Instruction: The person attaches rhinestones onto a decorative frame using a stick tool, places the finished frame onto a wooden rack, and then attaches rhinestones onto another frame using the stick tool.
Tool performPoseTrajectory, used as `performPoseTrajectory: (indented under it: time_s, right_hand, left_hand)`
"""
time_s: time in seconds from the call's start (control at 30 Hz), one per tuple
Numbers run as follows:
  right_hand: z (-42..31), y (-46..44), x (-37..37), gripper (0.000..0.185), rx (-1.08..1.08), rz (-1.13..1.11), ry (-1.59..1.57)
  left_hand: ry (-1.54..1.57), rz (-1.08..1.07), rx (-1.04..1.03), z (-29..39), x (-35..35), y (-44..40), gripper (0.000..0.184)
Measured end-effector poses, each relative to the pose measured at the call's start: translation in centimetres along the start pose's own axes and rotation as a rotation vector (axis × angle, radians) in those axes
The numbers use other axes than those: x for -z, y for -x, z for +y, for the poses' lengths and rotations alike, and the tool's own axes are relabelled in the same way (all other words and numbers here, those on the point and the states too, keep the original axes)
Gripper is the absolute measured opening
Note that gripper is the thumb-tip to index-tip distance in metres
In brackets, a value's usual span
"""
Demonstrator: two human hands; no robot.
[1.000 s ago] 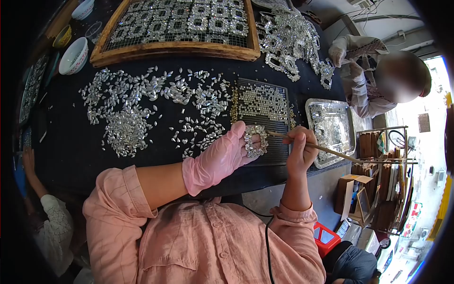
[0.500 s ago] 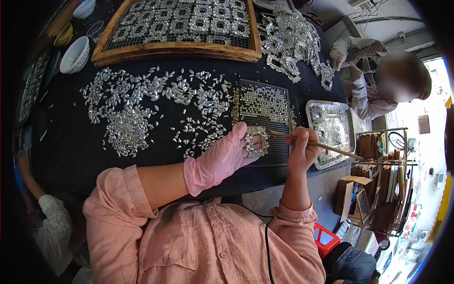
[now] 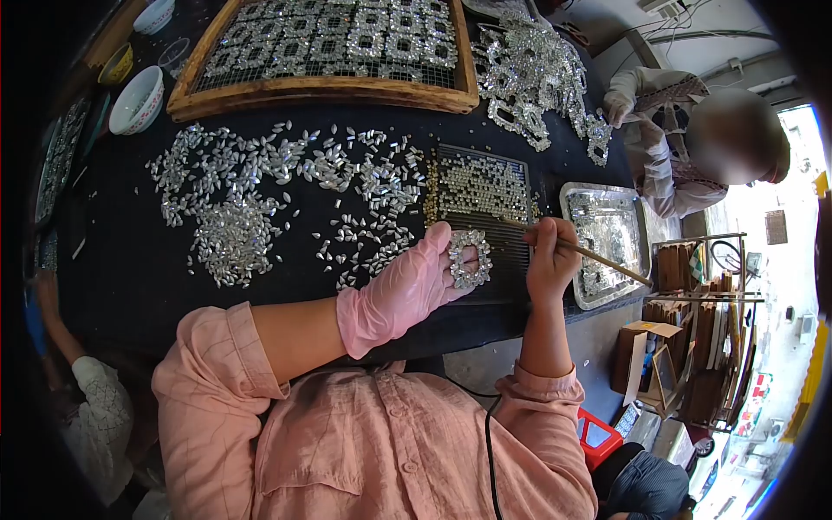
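Note:
My left hand (image 3: 400,290), in a pink glove, holds a ring-shaped ornament of clear stones (image 3: 469,260) on its fingers. My right hand (image 3: 552,260), bare, pinches a thin wooden stick (image 3: 611,263). The stick's tip lies over the dark ridged tray (image 3: 507,282), just above and right of the ornament, apart from it. Small round stones (image 3: 481,186) cover the upper part of that tray. Loose pointed and rectangular stones (image 3: 232,238) are spread on the dark cloth to the left.
A wood-framed mesh tray (image 3: 325,91) of finished-looking ornaments stands at the back. Beside it lies a heap of ornaments (image 3: 537,78). A metal tray (image 3: 607,238) is at right, bowls (image 3: 137,100) at back left. A co-worker (image 3: 672,139) sits at upper right; another person's arm (image 3: 65,334) shows at left.
My right hand has moved the stick's tip from the ornament up and right over the ridged tray. My left hand and the ornament have barely moved.

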State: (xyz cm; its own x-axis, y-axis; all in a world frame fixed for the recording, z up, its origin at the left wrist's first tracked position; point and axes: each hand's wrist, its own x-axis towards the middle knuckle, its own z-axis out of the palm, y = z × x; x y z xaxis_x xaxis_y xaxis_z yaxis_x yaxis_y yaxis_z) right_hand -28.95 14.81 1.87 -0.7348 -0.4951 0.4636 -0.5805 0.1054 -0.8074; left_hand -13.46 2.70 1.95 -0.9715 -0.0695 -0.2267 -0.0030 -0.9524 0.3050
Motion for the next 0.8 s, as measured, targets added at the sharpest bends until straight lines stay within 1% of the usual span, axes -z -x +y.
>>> performPoseTrajectory:
  time_s: [0.1, 0.2, 0.33, 0.53, 0.63, 0.73, 0.8]
  right_hand:
    - [-1.3, 0.5, 0.1, 0.02, -0.009, 0.09, -0.123]
    - [-2.2, 1.0, 1.1, 0.022, 0.078, -0.013, -0.155]
    - [-2.5, 1.9, 1.2, 0.023, 0.081, -0.053, -0.215]
    - [-2.7, 1.9, 0.7, 0.022, 0.163, -0.098, -0.15]
    - [-2.6, 1.9, 0.4, 0.022, 0.164, -0.085, -0.126]
    - [-2.6, 1.8, 0.3, 0.022, 0.212, -0.101, -0.074]
    - [-2.5, 1.9, 0.3, 0.023, 0.196, -0.092, -0.101]
  left_hand:
    - [0.006, 0.021, 0.018, 0.1, -0.2, 0.1, 0.052]
    - [-0.005, 0.033, 0.025, 0.1, -0.3, 0.2, 0.052]
    - [-0.022, 0.024, 0.023, 0.1, -0.1, 0.1, 0.052]
    - [-0.027, 0.016, 0.007, 0.1, -0.2, 0.2, 0.051]
    - [-0.044, 0.001, 0.004, 0.2, -0.4, 0.3, 0.051]
    - [-0.045, 0.015, 0.009, 0.2, -0.3, 0.4, 0.051]
    - [-0.047, 0.001, 0.009, 0.2, -0.2, 0.3, 0.051]
